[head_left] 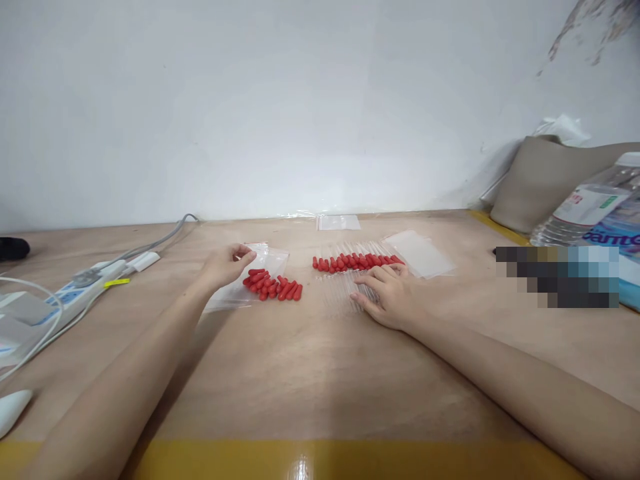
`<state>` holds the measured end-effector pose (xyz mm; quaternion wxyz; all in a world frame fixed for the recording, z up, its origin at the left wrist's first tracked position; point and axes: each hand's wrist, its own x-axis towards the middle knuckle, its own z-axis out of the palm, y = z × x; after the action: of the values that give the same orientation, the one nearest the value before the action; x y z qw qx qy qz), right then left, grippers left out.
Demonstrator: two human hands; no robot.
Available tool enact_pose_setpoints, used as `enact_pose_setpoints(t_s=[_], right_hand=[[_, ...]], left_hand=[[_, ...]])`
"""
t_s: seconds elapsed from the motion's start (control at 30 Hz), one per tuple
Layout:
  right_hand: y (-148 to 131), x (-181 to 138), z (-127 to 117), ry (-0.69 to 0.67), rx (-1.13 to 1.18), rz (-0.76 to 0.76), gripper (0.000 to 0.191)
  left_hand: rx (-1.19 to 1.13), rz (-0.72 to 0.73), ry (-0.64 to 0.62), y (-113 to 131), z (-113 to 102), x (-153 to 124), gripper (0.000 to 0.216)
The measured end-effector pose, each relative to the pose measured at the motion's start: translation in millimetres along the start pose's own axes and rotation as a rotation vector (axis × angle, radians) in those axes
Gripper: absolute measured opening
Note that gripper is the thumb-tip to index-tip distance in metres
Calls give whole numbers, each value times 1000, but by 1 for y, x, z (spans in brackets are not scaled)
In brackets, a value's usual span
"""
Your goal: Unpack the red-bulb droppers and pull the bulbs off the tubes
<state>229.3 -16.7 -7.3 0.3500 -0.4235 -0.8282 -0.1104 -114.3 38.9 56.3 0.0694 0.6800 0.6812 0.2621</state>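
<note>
My left hand (227,265) lies on a clear plastic bag (273,257), fingers curled in a pinch at its edge. Just right of it sits a loose pile of red rubber caps (273,287). My right hand (390,293) rests palm down, fingers spread flat, on a row of clear glass tubes (345,290) whose far ends carry red caps (357,261). Both hands lie on the wooden table (310,373).
More clear bags lie at the back (339,222) and right (420,253). A power strip with cables (95,277) is at the left. A water bottle (585,207) and a beige bag (545,177) stand at the right. A yellow strip (320,460) marks the table's front edge.
</note>
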Motion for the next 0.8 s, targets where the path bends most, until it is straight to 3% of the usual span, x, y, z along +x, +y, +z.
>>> enact_pose_setpoints(t_s=[0.1, 0.23, 0.37, 0.5, 0.6, 0.7, 0.8], right_hand=[[1, 1, 1, 28, 18, 49, 28], [4, 2, 2, 35, 71, 125, 27], [10, 1, 3, 41, 97, 203, 28], [15, 1, 5, 55, 114, 266, 30], [16, 2, 6, 56, 117, 274, 32], [16, 2, 6, 45, 112, 288, 34], [17, 2, 6, 68, 122, 301, 30]], left_hand=[[14, 141, 53, 22, 6, -4, 32], [87, 425, -83, 59, 29, -5, 26], [177, 594, -173, 91, 55, -1, 30], [168, 593, -230, 106, 74, 5, 31], [140, 536, -186, 109, 81, 6, 18], [108, 456, -59, 107, 78, 0, 20], [-12, 428, 160, 101, 68, -15, 25]])
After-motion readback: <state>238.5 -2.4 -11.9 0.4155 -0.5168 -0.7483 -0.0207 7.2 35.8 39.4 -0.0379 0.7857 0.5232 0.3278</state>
